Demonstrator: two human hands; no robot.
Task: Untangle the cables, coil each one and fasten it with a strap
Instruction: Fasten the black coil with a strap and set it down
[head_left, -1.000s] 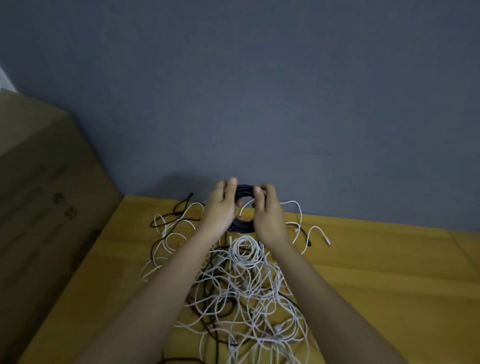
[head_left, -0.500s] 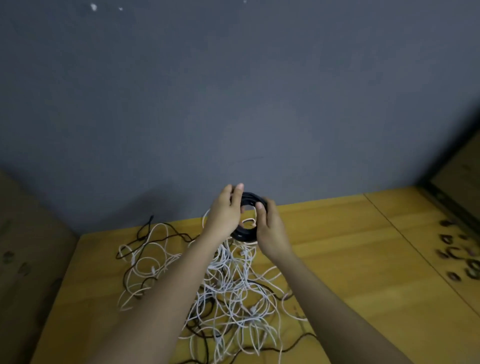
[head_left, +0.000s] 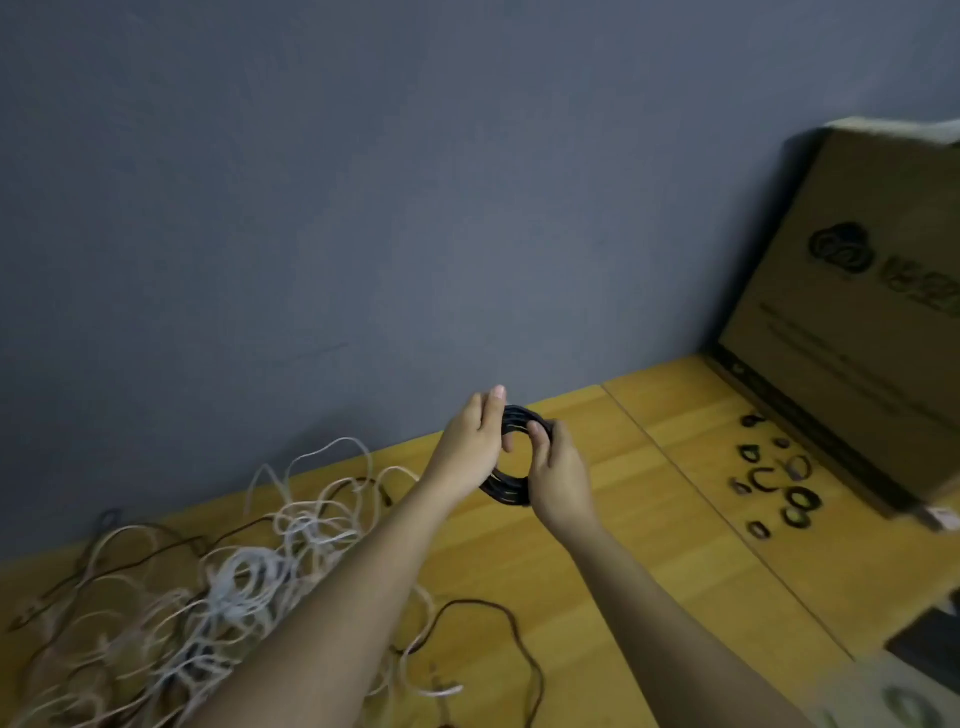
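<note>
your left hand (head_left: 467, 449) and right hand (head_left: 561, 475) both gripped the coiled black cable (head_left: 511, 493) near the middle of the frame, held up above the wooden table (head_left: 649, 545); your left fingers curled round its left side, your right thumb and fingers round its right side. the tangle of white and dark cables (head_left: 218, 587) lay in the lower left of the frame, blurred, apart from the coil. a scatter of small dark straps (head_left: 779, 480) lay at the right, just beside a cardboard box (head_left: 852, 312) standing against the grey wall (head_left: 363, 208).
</note>
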